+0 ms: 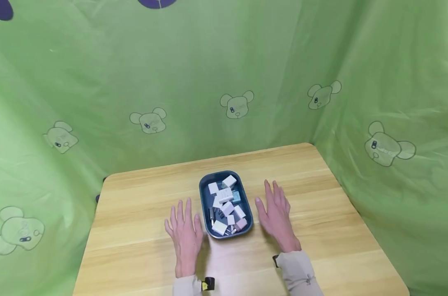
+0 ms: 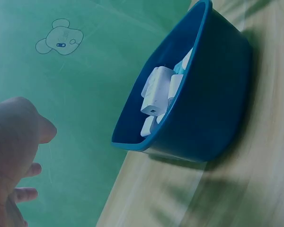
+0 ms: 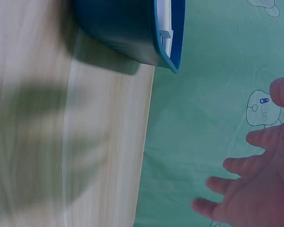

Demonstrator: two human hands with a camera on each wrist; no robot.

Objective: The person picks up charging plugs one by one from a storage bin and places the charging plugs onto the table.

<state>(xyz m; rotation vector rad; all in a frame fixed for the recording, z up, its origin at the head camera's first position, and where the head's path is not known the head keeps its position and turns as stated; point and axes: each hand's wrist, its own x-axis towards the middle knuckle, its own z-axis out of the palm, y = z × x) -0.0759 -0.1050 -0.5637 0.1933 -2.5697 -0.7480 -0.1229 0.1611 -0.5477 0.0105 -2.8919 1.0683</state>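
Leaving gaps beside the bin (image 1: 206,195) edges: left grip (image 1: 185,234), right grip (image 1: 277,217)

— From where does the head view look?
— From above the near side, forward and down. It is the farthest one; it takes in both hands, the dark blue, round-cornered, smooth bin (image 1: 206,193), the light wood-grain table (image 1: 135,230) and the green, cloth-like curtain (image 1: 194,61).
— And the left wrist view?
— It looks from low and close, across the table, strongly tilted. The bin is large there, and the left hand (image 1: 187,236) enters at the left edge.
— Is the right wrist view similar?
— Yes, also close and tilted, but the upper edge cuts the bin. The right hand (image 1: 277,213) stands at the right edge.
— What do the two wrist views share?
— The bin, the table and the curtain behind.
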